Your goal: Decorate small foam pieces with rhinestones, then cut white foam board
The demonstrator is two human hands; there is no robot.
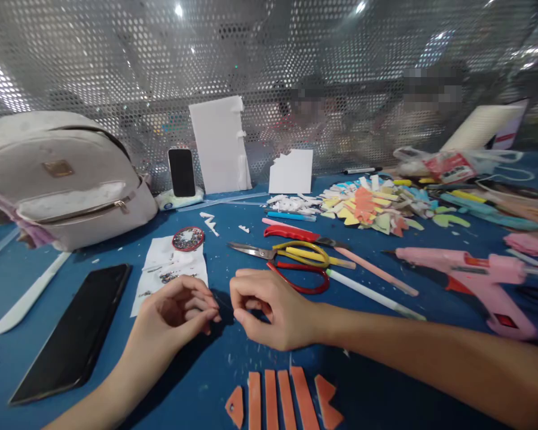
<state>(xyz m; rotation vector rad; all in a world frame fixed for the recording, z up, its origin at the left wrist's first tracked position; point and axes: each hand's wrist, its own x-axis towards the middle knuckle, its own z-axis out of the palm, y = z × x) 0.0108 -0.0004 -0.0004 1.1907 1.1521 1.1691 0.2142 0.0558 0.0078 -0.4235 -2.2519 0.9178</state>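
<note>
Thumb and fingers of my left hand (179, 313) are pinched together above the blue tabletop. Facing it a short gap away, my right hand (273, 310) is closed in a similar pinch. A faint thin line seems to run between the fingertips, too fine to identify. Nearest me lie orange fish-shaped pieces: a pointed head piece (235, 407) with a small hole, several strips (271, 400) and a notched tail piece (328, 401). Beyond my left hand, a round red-rimmed dish (188, 238) of small beads and some loose beads (170, 276) rest on white paper (155, 263).
Scissors (291, 257), a red-handled cutter (291, 232) and pens lie beyond my right hand. A pink glue gun (470, 269) is at right, behind my forearm. Colored scraps (367, 203) are heaped farther back. A black phone (74, 331) and a white backpack (67, 179) are at left.
</note>
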